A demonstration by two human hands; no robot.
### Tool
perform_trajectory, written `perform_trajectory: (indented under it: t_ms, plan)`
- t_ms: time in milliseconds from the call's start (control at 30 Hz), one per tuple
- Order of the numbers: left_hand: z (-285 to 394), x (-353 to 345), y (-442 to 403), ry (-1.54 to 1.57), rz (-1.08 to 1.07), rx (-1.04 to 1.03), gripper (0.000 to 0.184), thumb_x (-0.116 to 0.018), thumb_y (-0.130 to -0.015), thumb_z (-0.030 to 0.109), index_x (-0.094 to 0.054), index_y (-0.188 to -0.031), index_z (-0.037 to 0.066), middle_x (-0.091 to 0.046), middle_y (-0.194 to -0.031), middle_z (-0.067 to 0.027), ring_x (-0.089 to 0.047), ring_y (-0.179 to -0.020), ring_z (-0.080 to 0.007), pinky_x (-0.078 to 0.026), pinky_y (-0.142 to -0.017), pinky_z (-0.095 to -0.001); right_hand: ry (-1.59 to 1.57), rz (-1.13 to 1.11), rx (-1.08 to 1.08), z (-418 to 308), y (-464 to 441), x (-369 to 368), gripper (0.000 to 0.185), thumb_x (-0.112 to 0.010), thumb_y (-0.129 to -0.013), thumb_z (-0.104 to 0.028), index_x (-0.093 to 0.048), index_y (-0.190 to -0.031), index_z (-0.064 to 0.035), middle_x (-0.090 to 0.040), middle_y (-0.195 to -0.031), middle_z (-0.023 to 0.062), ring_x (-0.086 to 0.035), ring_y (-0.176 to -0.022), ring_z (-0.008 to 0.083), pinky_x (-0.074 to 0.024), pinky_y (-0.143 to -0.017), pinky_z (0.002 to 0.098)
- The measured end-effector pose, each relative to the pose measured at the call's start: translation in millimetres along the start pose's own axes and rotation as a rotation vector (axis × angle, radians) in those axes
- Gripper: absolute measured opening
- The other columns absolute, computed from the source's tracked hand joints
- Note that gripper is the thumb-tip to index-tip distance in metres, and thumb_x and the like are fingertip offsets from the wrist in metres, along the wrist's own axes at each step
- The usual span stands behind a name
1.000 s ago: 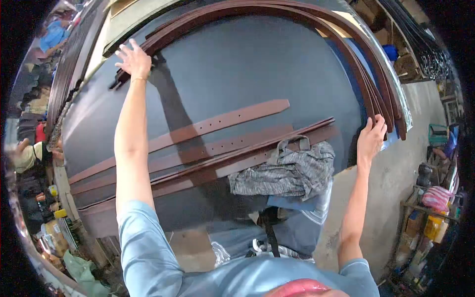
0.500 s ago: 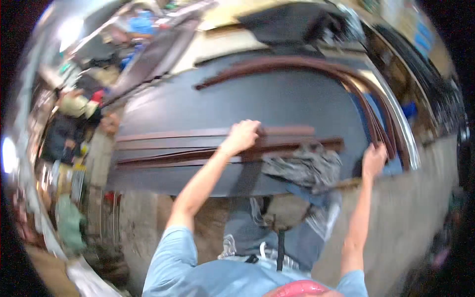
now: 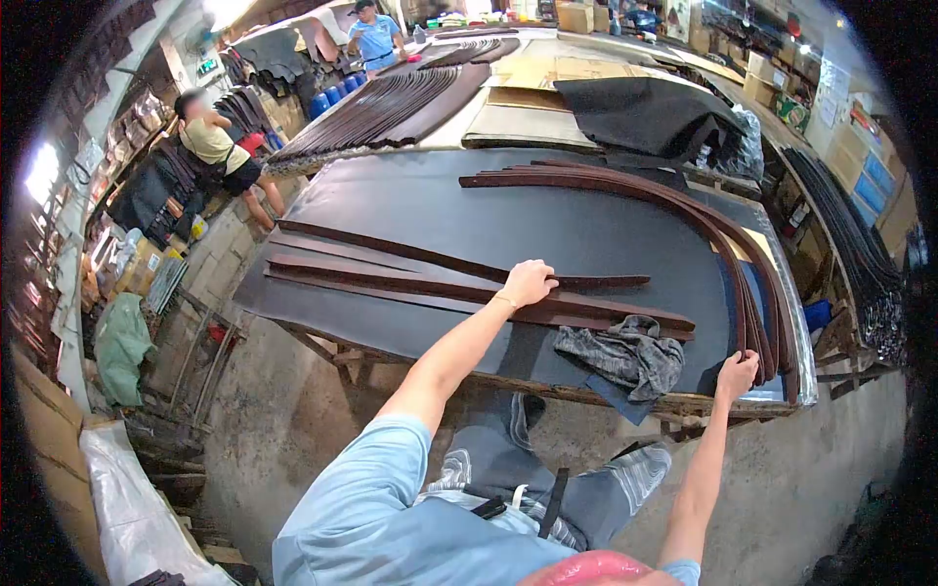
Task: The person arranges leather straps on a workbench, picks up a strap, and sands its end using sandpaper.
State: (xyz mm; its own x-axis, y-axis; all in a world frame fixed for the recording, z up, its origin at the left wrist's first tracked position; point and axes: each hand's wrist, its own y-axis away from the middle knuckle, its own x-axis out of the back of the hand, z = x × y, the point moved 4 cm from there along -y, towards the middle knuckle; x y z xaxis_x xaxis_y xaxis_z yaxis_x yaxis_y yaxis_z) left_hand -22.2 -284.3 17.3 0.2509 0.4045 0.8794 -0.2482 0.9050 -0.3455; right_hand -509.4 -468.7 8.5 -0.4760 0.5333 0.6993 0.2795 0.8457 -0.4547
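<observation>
My left hand [image 3: 531, 282] is over the middle of the table, its fingers closed on a dark brown leather strip [image 3: 410, 249]. That strip lies at a slant above several other flat brown strips [image 3: 391, 284], fanned apart from them at the left. At the table's right edge my right hand [image 3: 738, 374] grips the near ends of a bundle of curved brown leather strips [image 3: 674, 203]. The bundle bends round from the back of the table. A crumpled grey cloth [image 3: 625, 354] lies between my hands, touching the flat strips.
The table [image 3: 391, 195] has a dark smooth top. Behind it, a black leather sheet [image 3: 650, 112] and stacked strips [image 3: 391, 103] cover another table. One person [image 3: 217, 145] stands at the left, another [image 3: 375, 37] at the far back. Black strips [image 3: 840, 215] hang at the right.
The camera view has tilted up and sharpened. One strip at my left hand now slants away from the others at its left end. My right hand stays at the curved bundle's near ends.
</observation>
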Motion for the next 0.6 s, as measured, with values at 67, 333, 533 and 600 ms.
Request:
perform_trajectory:
  t_ms: [67,333,533,600]
  plan:
    - [5.3,3.7,1.1,-0.011,0.024,-0.004,0.028,-0.066,-0.087,0.035,-0.071,-0.089,0.008,-0.065,-0.091,-0.0152,-0.063,-0.094,-0.0354,-0.051,-0.083,-0.0466,0.001,0.006,0.006,1.1,0.4,-1.6,0.026,-0.059,-0.094,-0.024,-0.057,-0.112,-0.0061,-0.064,-0.107,0.0172,-0.064,-0.097,0.0398,-0.0501,-0.081,0.0516]
    - [12.3,8.9,4.5,-0.027,0.062,0.026,0.031,-0.065,-0.088,0.037,-0.070,-0.087,0.007,-0.064,-0.089,-0.0143,-0.064,-0.093,-0.0342,-0.052,-0.081,-0.0460,0.015,0.005,-0.002,-0.5,0.0,2.5,0.025,-0.060,-0.093,-0.024,-0.058,-0.109,-0.0059,-0.065,-0.106,0.0161,-0.065,-0.096,0.0380,-0.0506,-0.079,0.0507]
    - [9.3,7.5,4.5,-0.021,0.089,0.045,0.032,-0.066,-0.088,0.038,-0.070,-0.087,0.006,-0.065,-0.090,-0.0140,-0.064,-0.092,-0.0340,-0.051,-0.082,-0.0462,-0.017,-0.023,-0.021,0.4,0.1,3.2,0.027,-0.060,-0.094,-0.024,-0.058,-0.113,-0.0045,-0.065,-0.110,0.0162,-0.064,-0.097,0.0368,-0.0507,-0.080,0.0495]
    - [9.6,7.6,4.3,-0.009,0.113,0.033,0.032,-0.066,-0.088,0.037,-0.070,-0.086,0.005,-0.065,-0.088,-0.0141,-0.064,-0.091,-0.0342,-0.051,-0.082,-0.0457,-0.019,-0.040,-0.051,-1.6,0.0,3.5,0.028,-0.058,-0.096,-0.024,-0.058,-0.116,-0.0041,-0.065,-0.112,0.0166,-0.064,-0.099,0.0370,-0.0497,-0.083,0.0484]
